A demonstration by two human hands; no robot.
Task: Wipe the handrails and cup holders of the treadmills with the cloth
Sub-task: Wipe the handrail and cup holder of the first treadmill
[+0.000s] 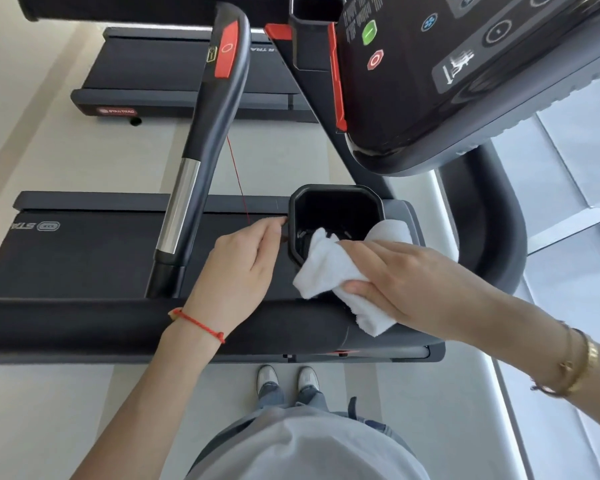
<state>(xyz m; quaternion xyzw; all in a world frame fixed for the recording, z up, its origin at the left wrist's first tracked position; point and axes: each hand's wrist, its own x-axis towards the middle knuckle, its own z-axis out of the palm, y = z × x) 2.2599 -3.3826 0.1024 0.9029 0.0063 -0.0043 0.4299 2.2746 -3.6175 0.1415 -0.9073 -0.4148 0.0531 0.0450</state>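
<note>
Right hand (392, 275) grips white cloth (329, 268), bunched at the cup holder (336, 206) rim, partly inside. Left hand (243, 261) fingers curled at holder's left edge, probably gripping it. Handrail (201, 140) just left.

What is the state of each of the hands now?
Left hand: fingers pinch the black plastic cup holder rim.
Right hand: grips the white folded cloth.
</note>
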